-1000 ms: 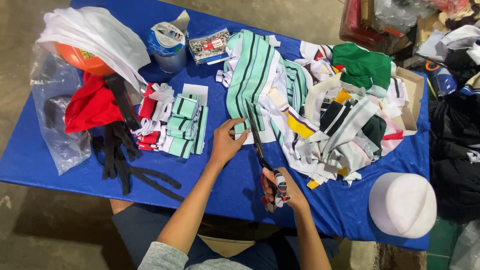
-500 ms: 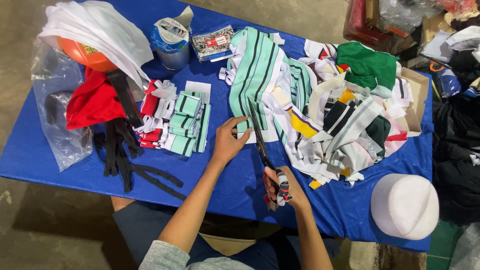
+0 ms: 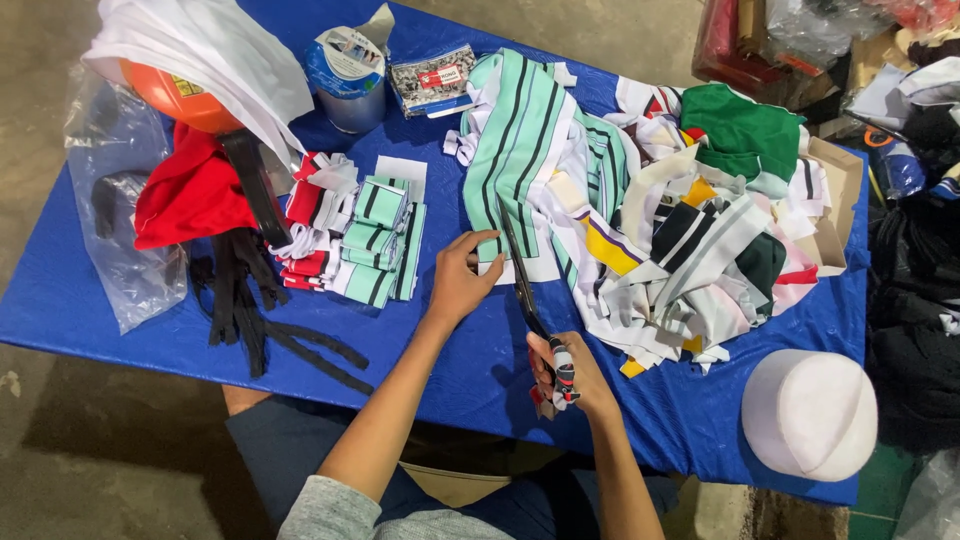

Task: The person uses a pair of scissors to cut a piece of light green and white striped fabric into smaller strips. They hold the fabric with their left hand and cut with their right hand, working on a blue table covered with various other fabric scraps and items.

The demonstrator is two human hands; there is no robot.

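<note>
My right hand [image 3: 568,375] grips the handles of long black scissors [image 3: 522,285], whose blades point up the blue table [image 3: 120,310] into a mint-green striped fabric piece [image 3: 520,140]. My left hand [image 3: 462,275] pinches the near edge of that striped fabric just left of the blades. A stack of small cut striped pieces [image 3: 375,235], mint and red, lies to the left of my left hand.
A heap of mixed fabric scraps [image 3: 700,240] fills the right side, over a cardboard box [image 3: 840,200]. A white cap [image 3: 810,412] sits near right. Black straps [image 3: 260,310], red cloth [image 3: 190,195], a plastic bag [image 3: 120,230], an orange ball [image 3: 170,95] and a tape roll [image 3: 345,70] lie left.
Both hands and the scissors keep nearly the same pose on the striped fabric; only the view has shifted slightly.
</note>
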